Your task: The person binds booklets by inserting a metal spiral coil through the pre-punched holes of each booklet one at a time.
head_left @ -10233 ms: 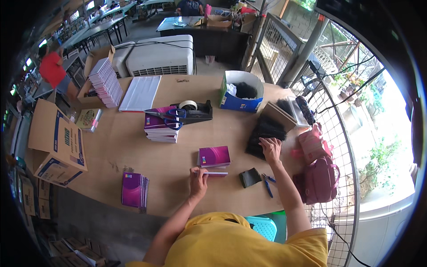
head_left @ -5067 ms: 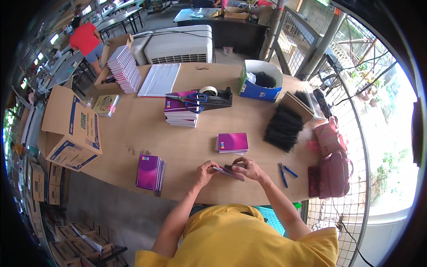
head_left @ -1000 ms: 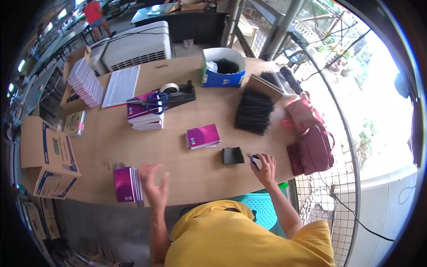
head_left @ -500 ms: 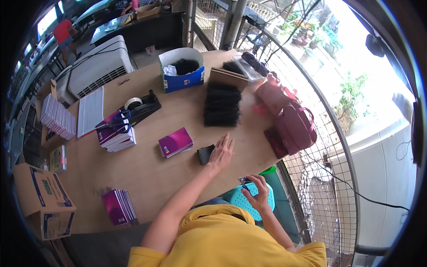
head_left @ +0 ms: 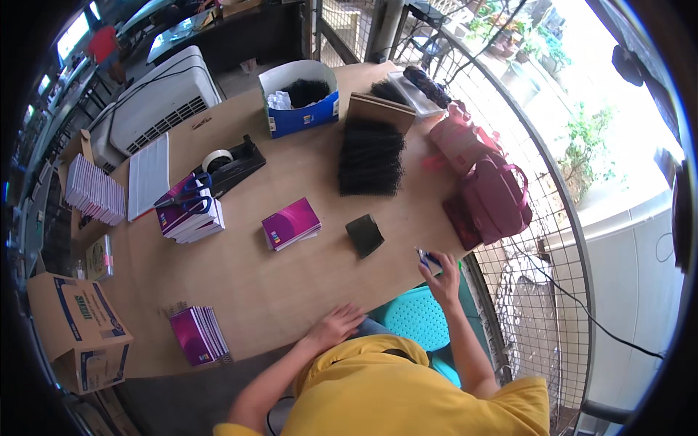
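Note:
My left hand (head_left: 336, 325) rests palm down at the table's front edge, fingers stretched out and nothing in it. Just above the right part of that edge, my right hand (head_left: 443, 282) is closed around small blue-handled pliers (head_left: 430, 258), metal jaws pointing up and left. Between the hands and the far items lies a small dark, slightly curved piece (head_left: 364, 235), touched by neither hand. Left of it is a short stack of purple notebooks (head_left: 291, 224). Beyond it, a pile of black spiral coils (head_left: 371, 158) lies against a brown board (head_left: 382, 111).
Scissors (head_left: 185, 197) lie on another notebook stack beside a tape dispenser (head_left: 240, 167). More spiral-bound notebooks (head_left: 197, 336) sit at the front left, near an open carton (head_left: 80, 320). A blue box (head_left: 302, 120) stands far back. A pink bag (head_left: 494, 200) is at the right, by wire mesh.
My left hand has drawn back from beside the dark piece to the table's front edge. That piece now shows whole, farther right. My right hand has risen forward with the pliers.

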`<move>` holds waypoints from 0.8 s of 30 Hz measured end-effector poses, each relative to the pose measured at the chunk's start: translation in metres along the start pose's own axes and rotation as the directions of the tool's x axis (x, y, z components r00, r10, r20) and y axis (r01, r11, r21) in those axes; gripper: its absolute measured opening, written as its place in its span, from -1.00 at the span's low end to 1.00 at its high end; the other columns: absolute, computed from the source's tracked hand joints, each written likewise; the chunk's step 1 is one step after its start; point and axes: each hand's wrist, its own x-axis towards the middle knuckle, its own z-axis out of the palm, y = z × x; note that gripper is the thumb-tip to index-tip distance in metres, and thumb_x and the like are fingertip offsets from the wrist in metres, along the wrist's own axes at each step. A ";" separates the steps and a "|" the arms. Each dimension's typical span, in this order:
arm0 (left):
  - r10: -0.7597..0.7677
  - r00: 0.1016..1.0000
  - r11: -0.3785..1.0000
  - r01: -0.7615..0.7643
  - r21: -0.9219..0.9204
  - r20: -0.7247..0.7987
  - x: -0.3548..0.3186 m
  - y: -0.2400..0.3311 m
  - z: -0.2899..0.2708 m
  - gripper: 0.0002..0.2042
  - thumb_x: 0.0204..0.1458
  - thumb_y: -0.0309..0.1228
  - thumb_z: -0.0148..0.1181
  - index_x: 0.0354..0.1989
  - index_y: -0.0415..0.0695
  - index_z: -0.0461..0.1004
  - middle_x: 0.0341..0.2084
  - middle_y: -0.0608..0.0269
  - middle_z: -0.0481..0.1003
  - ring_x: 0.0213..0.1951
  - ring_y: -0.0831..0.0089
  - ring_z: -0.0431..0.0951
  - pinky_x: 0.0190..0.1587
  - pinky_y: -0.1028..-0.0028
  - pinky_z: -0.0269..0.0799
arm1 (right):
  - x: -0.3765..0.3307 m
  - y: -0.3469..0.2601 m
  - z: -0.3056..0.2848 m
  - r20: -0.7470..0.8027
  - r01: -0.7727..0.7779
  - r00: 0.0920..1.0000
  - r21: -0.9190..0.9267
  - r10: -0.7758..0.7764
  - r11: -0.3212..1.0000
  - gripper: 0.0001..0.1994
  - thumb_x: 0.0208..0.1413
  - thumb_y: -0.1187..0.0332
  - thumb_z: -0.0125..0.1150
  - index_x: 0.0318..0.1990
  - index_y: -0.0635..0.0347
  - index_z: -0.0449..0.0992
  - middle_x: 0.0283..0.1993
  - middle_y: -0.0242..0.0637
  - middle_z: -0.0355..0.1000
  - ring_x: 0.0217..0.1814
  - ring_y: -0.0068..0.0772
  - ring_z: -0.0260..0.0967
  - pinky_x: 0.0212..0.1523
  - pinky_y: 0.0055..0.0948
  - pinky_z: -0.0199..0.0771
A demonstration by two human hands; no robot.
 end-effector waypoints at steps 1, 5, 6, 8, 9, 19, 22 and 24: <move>-0.046 0.996 0.998 0.043 -0.043 -0.074 -0.033 0.007 -0.009 -0.65 0.16 -0.23 0.23 0.07 -0.10 0.58 0.18 0.21 0.51 0.27 0.20 0.44 0.34 0.18 0.31 | 0.016 0.011 0.008 -0.002 0.070 0.997 -0.162 -0.071 0.984 -0.62 0.01 0.25 0.44 -0.03 0.20 0.57 -0.03 -0.16 0.50 0.07 -0.06 0.39 0.11 -0.17 0.39; -0.665 0.714 0.631 0.694 -0.346 0.220 -0.168 0.053 -0.029 -0.76 0.20 -0.32 0.20 -0.05 -0.16 0.64 -0.16 0.22 0.67 0.01 0.15 0.64 0.13 0.20 0.54 | 0.084 0.042 0.046 0.041 0.202 0.979 -0.209 -0.198 0.957 -0.60 -0.05 0.25 0.45 -0.04 0.16 0.57 -0.03 -0.12 0.48 0.10 0.04 0.32 0.12 -0.10 0.36; -0.674 0.666 0.609 0.746 -0.269 0.319 -0.170 0.062 -0.050 -0.76 0.20 -0.34 0.20 -0.04 -0.17 0.63 -0.19 0.21 0.68 -0.05 0.17 0.66 0.07 0.21 0.56 | 0.098 0.050 0.055 0.073 0.228 0.973 -0.222 -0.217 0.948 -0.59 -0.05 0.24 0.45 -0.02 0.16 0.57 -0.02 -0.11 0.48 0.11 0.05 0.32 0.14 -0.10 0.36; -0.693 0.526 0.560 0.824 -0.091 0.493 -0.158 0.071 -0.107 -0.76 0.20 -0.38 0.19 -0.02 -0.19 0.62 -0.24 0.19 0.69 -0.19 0.22 0.71 -0.05 0.24 0.61 | 0.113 0.055 0.071 0.093 0.273 0.962 -0.315 -0.256 0.909 -0.47 -0.10 0.22 0.48 0.08 0.12 0.53 0.08 -0.13 0.45 0.14 0.09 0.30 0.15 -0.01 0.34; -0.779 0.529 0.404 0.834 -0.377 0.337 -0.153 0.063 -0.110 -0.74 0.20 -0.36 0.21 -0.02 -0.20 0.61 -0.26 0.10 0.68 -0.21 0.23 0.71 -0.06 0.31 0.59 | 0.110 0.038 0.081 0.047 0.335 0.941 -0.274 -0.335 0.902 -0.44 -0.10 0.20 0.48 0.12 0.06 0.51 0.14 -0.12 0.41 0.16 0.10 0.29 0.16 0.02 0.33; -0.773 0.090 0.478 0.735 -0.482 -0.628 0.049 -0.191 -0.143 -0.47 -0.14 -0.24 0.54 -0.02 -0.20 0.49 -0.23 0.03 0.60 -0.19 0.19 0.63 -0.12 0.24 0.55 | 0.085 -0.036 0.138 0.293 0.499 0.857 -0.270 -0.424 0.824 -0.26 -0.08 0.12 0.46 0.34 -0.45 0.34 0.41 -0.07 0.14 0.31 0.26 0.14 0.23 0.20 0.24; -0.884 0.129 0.393 0.724 -0.566 -0.449 0.049 -0.222 -0.146 -0.46 -0.22 -0.27 0.58 -0.05 -0.16 0.50 -0.27 0.05 0.61 -0.23 0.16 0.65 -0.13 0.24 0.56 | 0.086 -0.042 0.110 0.164 0.490 0.871 -0.372 -0.464 0.788 -0.28 -0.08 0.17 0.47 0.32 -0.35 0.37 0.38 -0.10 0.18 0.28 0.20 0.18 0.21 0.12 0.26; -0.923 0.127 0.344 0.700 -0.626 -0.364 0.037 -0.231 -0.151 -0.51 -0.23 -0.37 0.57 -0.11 -0.15 0.47 -0.34 0.08 0.61 -0.27 0.14 0.66 -0.15 0.22 0.57 | 0.079 -0.072 0.101 0.066 0.504 0.853 -0.365 -0.518 0.783 -0.29 -0.10 0.22 0.50 0.30 -0.25 0.41 0.34 -0.11 0.22 0.26 0.17 0.20 0.19 0.05 0.28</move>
